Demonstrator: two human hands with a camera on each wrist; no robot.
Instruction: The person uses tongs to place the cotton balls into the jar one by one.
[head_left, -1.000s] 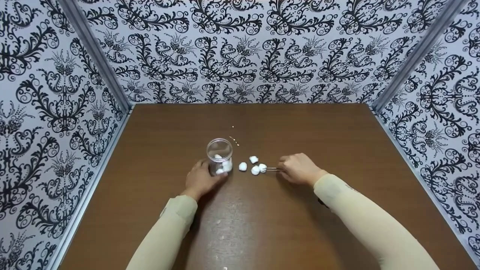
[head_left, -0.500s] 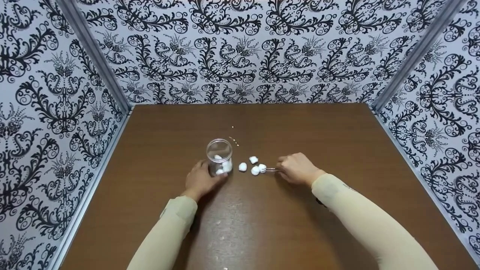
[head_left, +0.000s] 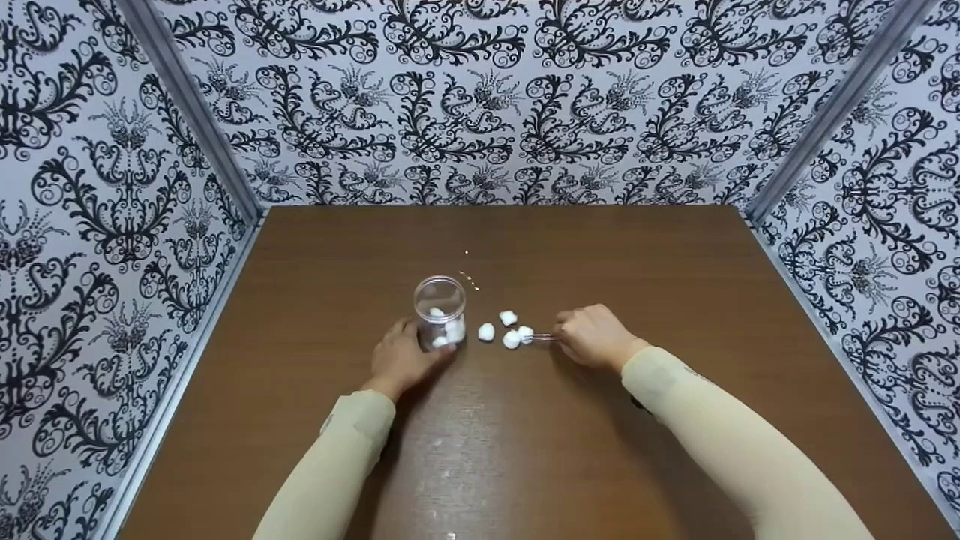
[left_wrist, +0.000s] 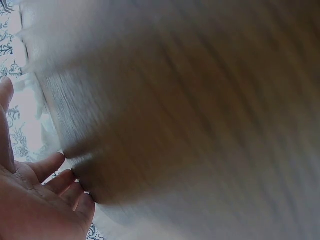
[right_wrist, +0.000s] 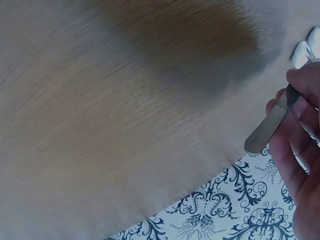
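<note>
In the head view, my left hand (head_left: 401,358) rests around the lower side of a clear jar (head_left: 425,328), thumb in front and fingers behind. Several white cotton balls (head_left: 453,330) lie inside the upright, uncovered jar. My right hand (head_left: 596,336) pinches metal tweezers (head_left: 543,337), whose tips touch a cotton ball (head_left: 526,334); whether they squeeze it is too small to tell. Against that ball sits another cotton ball (head_left: 511,340). Two more lie apart, one nearer the jar (head_left: 486,331) and one farther back (head_left: 508,318). The right wrist view shows the tweezers' flat end (right_wrist: 262,137) sticking out past my fingers.
Small shiny specks (head_left: 469,280) lie on the brown wooden table (head_left: 615,255) behind the jar. Patterned black-and-white walls (head_left: 480,97) enclose the table at the back and both sides.
My right hand has shifted very slightly left with the tweezers, their tips still at the same cotton ball. My left hand and the jar stay in place.
</note>
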